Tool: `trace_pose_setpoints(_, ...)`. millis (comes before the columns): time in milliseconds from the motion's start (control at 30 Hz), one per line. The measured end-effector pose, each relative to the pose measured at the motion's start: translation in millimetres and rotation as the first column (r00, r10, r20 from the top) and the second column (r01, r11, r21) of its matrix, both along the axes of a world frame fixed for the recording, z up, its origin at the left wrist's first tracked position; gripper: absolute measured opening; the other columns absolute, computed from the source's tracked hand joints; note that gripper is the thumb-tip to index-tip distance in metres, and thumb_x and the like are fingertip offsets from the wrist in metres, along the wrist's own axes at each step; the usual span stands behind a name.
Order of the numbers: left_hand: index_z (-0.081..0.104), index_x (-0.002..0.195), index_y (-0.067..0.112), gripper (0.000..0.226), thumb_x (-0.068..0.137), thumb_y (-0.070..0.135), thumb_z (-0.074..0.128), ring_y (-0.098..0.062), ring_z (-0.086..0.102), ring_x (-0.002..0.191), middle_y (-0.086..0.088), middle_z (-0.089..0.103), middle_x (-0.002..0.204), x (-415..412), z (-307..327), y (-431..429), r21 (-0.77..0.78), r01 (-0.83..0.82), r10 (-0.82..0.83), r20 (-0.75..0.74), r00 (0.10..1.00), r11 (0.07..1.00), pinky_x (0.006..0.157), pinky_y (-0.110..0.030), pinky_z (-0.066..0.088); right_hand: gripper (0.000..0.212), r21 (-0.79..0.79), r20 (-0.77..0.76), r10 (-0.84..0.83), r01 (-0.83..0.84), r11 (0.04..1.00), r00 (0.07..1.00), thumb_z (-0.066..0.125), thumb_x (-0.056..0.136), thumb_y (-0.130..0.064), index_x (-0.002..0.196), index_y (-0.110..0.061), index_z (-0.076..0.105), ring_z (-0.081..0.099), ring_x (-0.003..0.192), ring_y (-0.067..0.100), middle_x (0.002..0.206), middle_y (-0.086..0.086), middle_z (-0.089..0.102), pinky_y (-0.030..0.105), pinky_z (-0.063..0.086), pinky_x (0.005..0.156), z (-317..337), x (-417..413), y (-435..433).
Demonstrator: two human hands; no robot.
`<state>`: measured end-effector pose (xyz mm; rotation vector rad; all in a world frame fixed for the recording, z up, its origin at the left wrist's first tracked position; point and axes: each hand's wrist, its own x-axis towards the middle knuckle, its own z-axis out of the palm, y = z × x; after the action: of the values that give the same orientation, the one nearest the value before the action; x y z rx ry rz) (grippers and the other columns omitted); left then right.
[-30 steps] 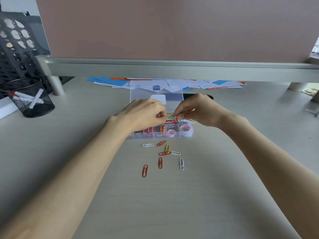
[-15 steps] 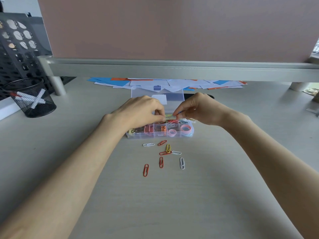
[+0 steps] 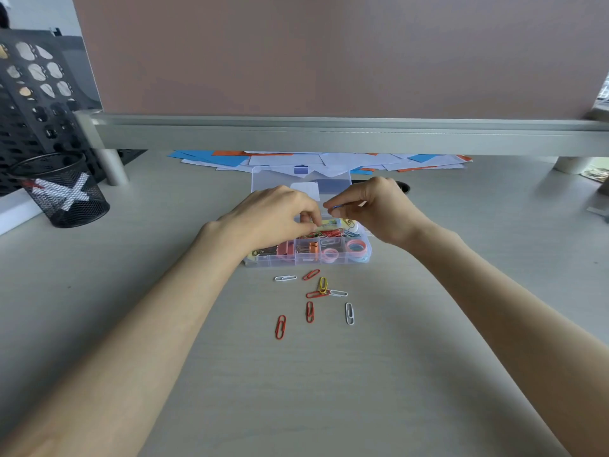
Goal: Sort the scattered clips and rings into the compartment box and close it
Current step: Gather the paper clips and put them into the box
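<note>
- Box (image 3: 308, 257) sits open on the surface (image 3: 296, 390), its clear lid (image 3: 263, 179) tipped back behind my hands.
- My left hand (image 3: 273, 219) is over the back row, fingers curled down and pinched among the mixed clips (image 3: 329, 233); exactly what they grip I cannot tell.
- My right hand (image 3: 372, 206) is raised just above the box, thumb and forefinger pinching a small blue clip (image 3: 336, 207).
- Front compartments hold binder clips (image 3: 308, 248) and pink rings (image 3: 356, 247).
- Loose clips lie just in front of the box: red (image 3: 280, 326), red (image 3: 309, 312), white (image 3: 349, 313), yellow (image 3: 323, 284), white (image 3: 285, 278).
</note>
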<state>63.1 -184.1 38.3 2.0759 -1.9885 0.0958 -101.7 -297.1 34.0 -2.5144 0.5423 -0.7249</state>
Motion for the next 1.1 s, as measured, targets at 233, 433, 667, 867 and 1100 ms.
trace_pose_setpoints(233,0.067,0.097,0.044,0.020,0.088,0.029,0.056,-0.012,0.053,0.080,0.020,0.051,0.080,3,2,1,0.021,0.012,-0.012,-0.014,1.000,1.000,0.055,-0.026,0.034,0.024,-0.064,-0.158,0.058,-0.069,0.996,0.986,0.067,0.081,0.005,0.096,-0.011,0.076,0.061,0.066,0.000,0.086,0.004,0.074,-0.001,0.039,0.063,3,-4,-1)
trace_pose_setpoints(433,0.067,0.102,0.046,0.029,0.094,0.026,0.048,-0.015,0.052,0.084,0.013,0.051,0.091,1,3,3,0.103,0.052,-0.053,0.007,0.999,0.993,0.061,-0.031,0.037,0.028,-0.144,-0.321,0.020,-0.069,0.987,0.947,0.064,0.084,0.000,0.098,-0.021,0.076,0.061,0.075,0.014,0.090,-0.007,0.073,0.001,0.038,0.058,16,-11,-3)
trace_pose_setpoints(667,0.064,0.102,0.040,0.024,0.092,0.026,0.048,-0.009,0.049,0.075,0.016,0.053,0.093,-4,6,20,-0.020,0.009,-0.011,-0.086,0.996,1.000,0.070,-0.033,0.046,0.041,-0.179,-0.401,-0.016,-0.061,0.982,0.916,0.049,0.087,0.006,0.100,-0.024,0.074,0.062,0.089,0.010,0.095,-0.010,0.073,0.013,0.043,0.074,15,-16,1)
trace_pose_setpoints(867,0.069,0.096,0.035,0.016,0.091,0.027,0.056,0.006,0.048,0.067,0.024,0.053,0.076,-7,10,56,-0.064,-0.017,0.005,-0.176,0.984,0.998,0.065,-0.028,0.041,0.032,-0.276,-0.252,-0.079,0.007,0.961,0.964,0.054,0.087,0.003,0.102,-0.018,0.073,0.065,0.096,0.014,0.103,-0.006,0.073,0.032,0.050,0.087,21,-25,11)
trace_pose_setpoints(1100,0.068,0.087,0.036,0.023,0.075,0.055,0.070,0.004,0.049,0.057,0.019,0.061,0.074,-16,15,93,0.164,-0.047,0.086,-0.244,0.966,0.985,0.056,-0.023,0.038,0.018,-0.023,-0.340,0.101,-0.115,0.993,0.935,0.071,0.081,-0.018,0.094,-0.030,0.073,0.054,0.069,0.009,0.088,-0.010,0.071,0.018,0.042,0.063,38,-48,45)
